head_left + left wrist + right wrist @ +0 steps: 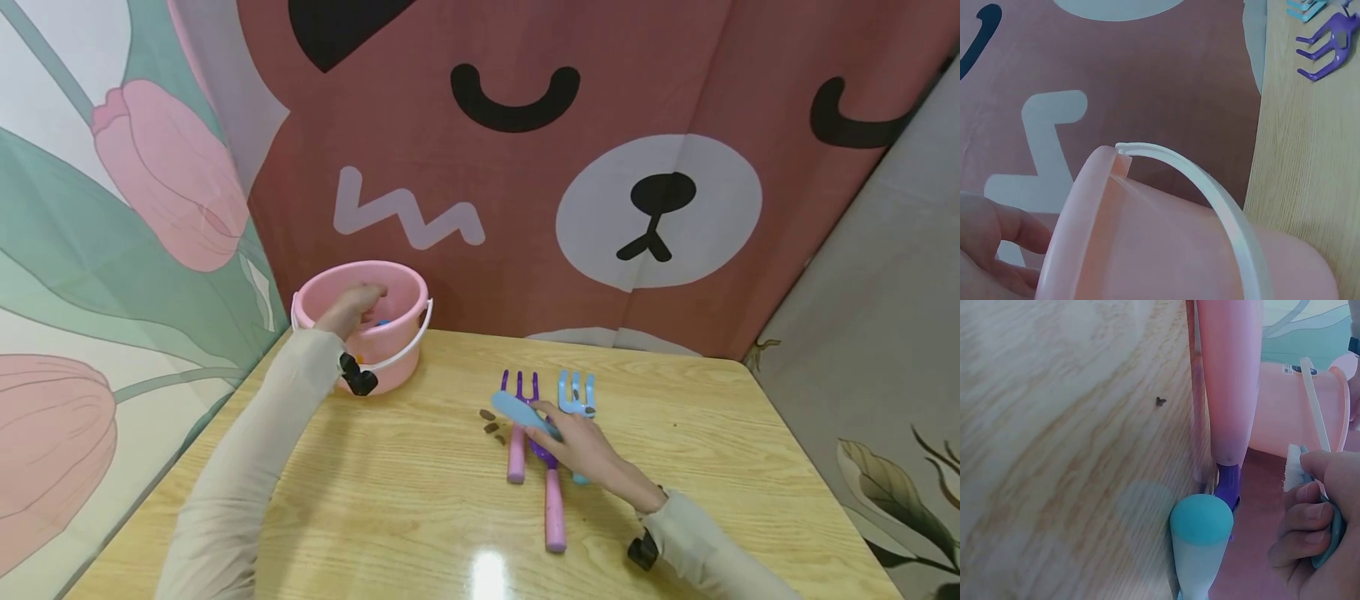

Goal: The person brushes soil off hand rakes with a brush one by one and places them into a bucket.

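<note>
A pink bucket [397, 358] with a white handle stands at the back left of the table. My left hand [356, 307] reaches over its near rim and inside, where a bit of something blue shows. In the left wrist view, the bucket wall hides the fingertips, so I cannot tell whether they hold anything. My right hand [577, 442] grips a light blue brush [517, 410], whose white bristles [1294, 469] show in the right wrist view. Below that hand lie a purple fork [520, 385] and a purple-headed tool with a pink handle [554, 512]. A light blue fork [576, 398] lies beside them.
Brown crumbs [491, 427] are scattered left of the forks, and a few bits sit on the blue fork. The wooden table [390, 508] meets a printed bear cloth [517, 275] at the back. Patterned cloths hang at both sides.
</note>
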`<state>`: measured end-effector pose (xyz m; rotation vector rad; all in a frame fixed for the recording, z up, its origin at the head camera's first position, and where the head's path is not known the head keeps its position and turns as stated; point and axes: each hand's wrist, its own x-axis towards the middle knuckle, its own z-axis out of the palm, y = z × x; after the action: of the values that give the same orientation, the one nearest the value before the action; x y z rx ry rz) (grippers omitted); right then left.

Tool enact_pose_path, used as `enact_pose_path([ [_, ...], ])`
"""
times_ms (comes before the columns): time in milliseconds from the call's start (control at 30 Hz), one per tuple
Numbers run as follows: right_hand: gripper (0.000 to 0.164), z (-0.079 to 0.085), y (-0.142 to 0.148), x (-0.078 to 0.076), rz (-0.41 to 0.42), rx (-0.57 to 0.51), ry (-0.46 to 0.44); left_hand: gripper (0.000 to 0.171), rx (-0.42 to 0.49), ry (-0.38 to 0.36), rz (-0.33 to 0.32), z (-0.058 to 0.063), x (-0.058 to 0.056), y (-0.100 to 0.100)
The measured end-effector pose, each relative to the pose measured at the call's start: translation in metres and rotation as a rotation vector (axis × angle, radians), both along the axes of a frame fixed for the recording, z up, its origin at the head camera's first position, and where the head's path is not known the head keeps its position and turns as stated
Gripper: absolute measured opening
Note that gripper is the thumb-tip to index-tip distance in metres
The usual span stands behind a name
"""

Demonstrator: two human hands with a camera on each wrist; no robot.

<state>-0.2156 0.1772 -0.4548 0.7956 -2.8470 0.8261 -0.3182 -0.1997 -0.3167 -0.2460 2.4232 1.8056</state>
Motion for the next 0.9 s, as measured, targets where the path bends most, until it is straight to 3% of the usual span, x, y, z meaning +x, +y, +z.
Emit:
enact_pose_path([
  [167, 0.050, -0.001, 0.001, 0.000, 0.000, -0.003, 0.000, 0.049, -0.018, -0.058, 0.001, 0.004, -0.008, 0.001],
  [333, 0.048, -0.001, 0.003, -0.001, -0.002, -0.005, -0.002, 0.044, -0.007, -0.020, -0.027, 0.002, -0.005, 0.000],
  [500, 0.047, -0.001, 0.004, -0.002, -0.007, -0.017, -0.005, 0.018, -0.018, 0.095, -0.040, 0.000, 0.003, 0.002],
  [700, 0.047, -0.002, 0.005, -0.003, -0.002, -0.018, -0.008, 0.030, -0.054, 0.269, -0.026, -0.003, 0.008, 0.005],
  [900, 0.049, 0.000, 0.006, -0.003, -0.011, -0.020, -0.016, 0.022, -0.160, 0.354, 0.010, 0.000, 0.009, 0.008],
])
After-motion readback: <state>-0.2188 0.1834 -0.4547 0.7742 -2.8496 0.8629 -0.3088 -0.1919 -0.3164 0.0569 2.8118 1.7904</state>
